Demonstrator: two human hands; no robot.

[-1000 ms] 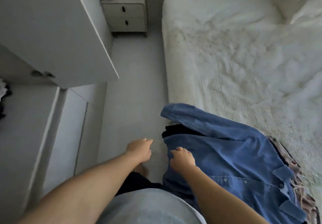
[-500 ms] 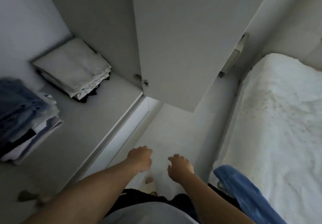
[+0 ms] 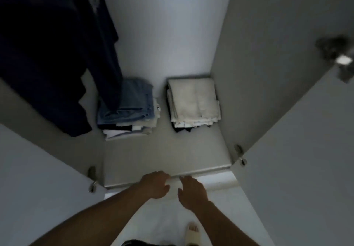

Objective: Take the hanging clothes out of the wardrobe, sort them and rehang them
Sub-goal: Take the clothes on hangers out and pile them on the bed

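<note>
I face the open white wardrobe (image 3: 166, 155) from above. A dark navy garment (image 3: 47, 54) hangs at the upper left inside it. My left hand (image 3: 155, 185) and my right hand (image 3: 192, 192) hover side by side just in front of the wardrobe floor's front edge. Both hold nothing, and their fingers are loosely curled. On the wardrobe floor lie two folded stacks: one topped with blue denim (image 3: 128, 109) on the left, one topped with cream cloth (image 3: 193, 102) on the right.
The left door (image 3: 38, 178) and the right door (image 3: 306, 150) stand open on either side of me, with hinges on their inner edges. My foot in a pale slipper (image 3: 192, 233) stands on the light floor below my right arm.
My view has swung left from the bed and the blue shirt to the wardrobe's inside. Both hands stay empty and now sit in front of the wardrobe floor.
</note>
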